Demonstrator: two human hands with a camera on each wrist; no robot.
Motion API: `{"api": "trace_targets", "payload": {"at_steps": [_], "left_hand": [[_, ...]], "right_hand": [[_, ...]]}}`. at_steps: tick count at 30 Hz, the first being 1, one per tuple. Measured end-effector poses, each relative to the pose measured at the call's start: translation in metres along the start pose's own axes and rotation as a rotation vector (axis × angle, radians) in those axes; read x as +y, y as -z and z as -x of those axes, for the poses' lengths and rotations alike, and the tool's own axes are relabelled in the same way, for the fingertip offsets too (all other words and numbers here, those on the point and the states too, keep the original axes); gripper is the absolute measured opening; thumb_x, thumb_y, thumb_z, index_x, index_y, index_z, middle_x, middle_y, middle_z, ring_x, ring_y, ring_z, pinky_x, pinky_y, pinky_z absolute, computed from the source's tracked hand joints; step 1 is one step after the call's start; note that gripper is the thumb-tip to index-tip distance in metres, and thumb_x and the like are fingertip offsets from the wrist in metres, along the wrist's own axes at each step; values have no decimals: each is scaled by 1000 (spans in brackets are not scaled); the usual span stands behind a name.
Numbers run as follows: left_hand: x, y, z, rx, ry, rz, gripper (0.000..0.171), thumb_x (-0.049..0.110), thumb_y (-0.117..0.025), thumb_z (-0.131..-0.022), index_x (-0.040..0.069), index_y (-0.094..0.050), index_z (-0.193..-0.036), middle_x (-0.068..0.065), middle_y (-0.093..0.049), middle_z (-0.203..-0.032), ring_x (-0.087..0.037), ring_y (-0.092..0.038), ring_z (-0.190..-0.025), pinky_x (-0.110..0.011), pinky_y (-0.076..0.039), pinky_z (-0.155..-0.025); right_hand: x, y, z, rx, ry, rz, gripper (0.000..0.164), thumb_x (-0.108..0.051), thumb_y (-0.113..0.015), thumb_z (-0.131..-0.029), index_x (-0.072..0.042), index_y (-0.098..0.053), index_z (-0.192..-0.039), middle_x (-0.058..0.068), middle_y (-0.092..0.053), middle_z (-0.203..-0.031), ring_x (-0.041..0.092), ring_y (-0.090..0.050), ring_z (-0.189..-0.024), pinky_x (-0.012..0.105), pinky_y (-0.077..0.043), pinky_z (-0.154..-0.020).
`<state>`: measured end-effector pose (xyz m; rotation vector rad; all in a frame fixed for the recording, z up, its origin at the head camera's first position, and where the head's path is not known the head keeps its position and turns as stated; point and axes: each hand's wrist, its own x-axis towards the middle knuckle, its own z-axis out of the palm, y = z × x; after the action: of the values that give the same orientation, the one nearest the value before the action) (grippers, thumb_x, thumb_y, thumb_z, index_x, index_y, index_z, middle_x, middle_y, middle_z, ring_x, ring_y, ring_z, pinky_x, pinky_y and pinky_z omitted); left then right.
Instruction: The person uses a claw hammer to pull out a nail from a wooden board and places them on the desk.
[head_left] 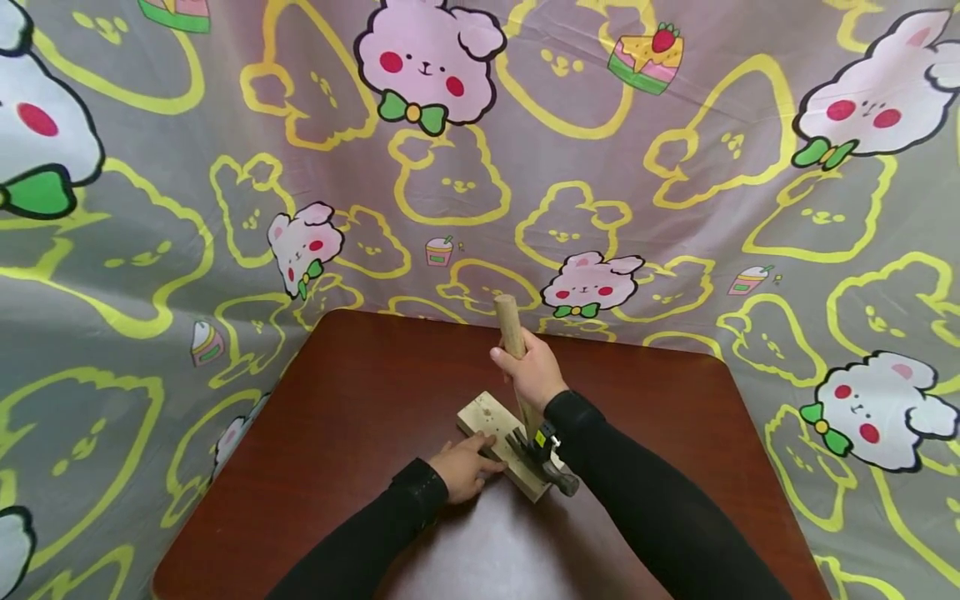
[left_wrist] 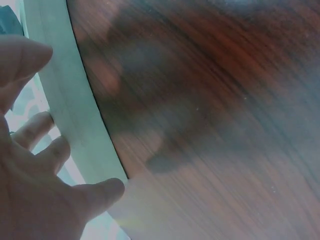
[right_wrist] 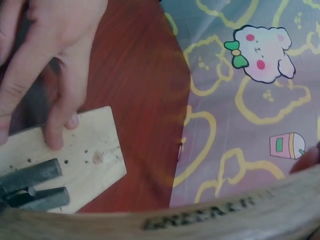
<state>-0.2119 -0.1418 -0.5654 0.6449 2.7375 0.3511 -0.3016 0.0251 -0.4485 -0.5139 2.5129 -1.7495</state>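
Observation:
My right hand (head_left: 536,373) grips the wooden handle of a claw hammer (head_left: 508,321), which stands steeply up from a pale wooden board (head_left: 486,412). The hammer's claw (right_wrist: 37,176) lies low over the board, with a nail (right_wrist: 31,191) showing between its two prongs. Spread fingers of my left hand (head_left: 459,472) press on the board beside the claw. Several small dark holes and a knot mark the board's top in the right wrist view. Dark lettering runs along the handle there. In the left wrist view, the left fingertips reach over the board's side edge (left_wrist: 62,85).
The board lies on a dark red-brown wood-grain table (head_left: 375,375) with rounded corners. A grey curtain (head_left: 465,167) with rabbit and cake prints hangs behind and around the table. Light glares off the table's near part.

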Motion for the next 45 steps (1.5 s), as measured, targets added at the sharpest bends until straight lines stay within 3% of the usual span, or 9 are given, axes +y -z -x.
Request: {"api": "trace_targets", "payload": {"at_steps": [4,8,15,19,23,27,34,40,45], "left_hand": [[2,-3,3,-16,-2,13,50,17,-64,-95,43,-61,-138,3,-37,-163,-23,-27,-156,-65,-33,-117],[3,-4,6,-25,3,40,50,16,-64,-96,43,-60,-138,4,-35,-164,-22,-26,-156,-63,-30,-119],[4,-1,7,-3,2,37,49,16,-64,-95,42,-61,-137,3,-37,-163,-22,-27,-156,-63,-30,-119],[3,-1,4,34,-31,2,47,17,-64,-96,40,-63,-136,1,-42,-160,-25,-35,-152,-60,-36,-116],[-4,-6,0,151,-38,-44,44,18,-65,-95,29,-63,-138,-6,-47,-154,-29,-45,-143,-54,-43,-111],[-11,-12,-5,232,12,-64,53,24,-69,-94,22,-56,-145,-13,-42,-157,-36,-40,-146,-56,-41,-113],[-18,-13,-17,194,16,-234,62,36,-73,-92,35,-50,-149,-13,-39,-161,-44,-36,-149,-57,-38,-117],[-21,-15,-15,198,-73,-355,59,30,-71,-92,26,-52,-148,-16,-45,-156,-37,-45,-144,-44,-42,-116],[-14,-13,-15,207,-52,-373,53,27,-68,-93,24,-57,-145,-17,-51,-151,-36,-50,-140,-44,-43,-115]], "right_hand": [[-5,6,0,-34,-44,-32,15,-18,-66,-97,-5,-62,-102,18,-66,-76,25,-66,-70,34,-50,-71],[-20,13,-2,-61,-76,-95,18,-18,-64,-96,-2,-62,-104,14,-69,-81,34,-70,-83,35,-51,-78],[-60,18,-20,-142,-36,-312,23,-27,-53,-105,-5,-57,-104,5,-61,-79,24,-67,-75,38,-56,-81],[-71,17,-27,-99,-123,-369,45,-48,-43,-106,-9,-59,-92,5,-57,-75,21,-61,-66,35,-53,-74],[-72,8,-31,-8,-144,-352,56,-54,-40,-105,-7,-61,-84,2,-55,-67,16,-55,-56,29,-52,-62],[-68,0,-29,57,-77,-294,50,-43,-41,-107,-5,-62,-82,2,-55,-64,14,-52,-51,29,-50,-56],[-64,2,-23,79,-50,-308,43,-36,-42,-106,-6,-61,-82,4,-54,-64,18,-49,-50,31,-46,-53],[-61,-1,-23,6,-44,-296,42,-35,-40,-106,-7,-60,-83,3,-53,-66,18,-48,-51,36,-46,-56],[-62,-4,-24,-22,-32,-335,39,-33,-44,-104,-7,-60,-81,4,-53,-66,18,-47,-52,34,-44,-54]]}}
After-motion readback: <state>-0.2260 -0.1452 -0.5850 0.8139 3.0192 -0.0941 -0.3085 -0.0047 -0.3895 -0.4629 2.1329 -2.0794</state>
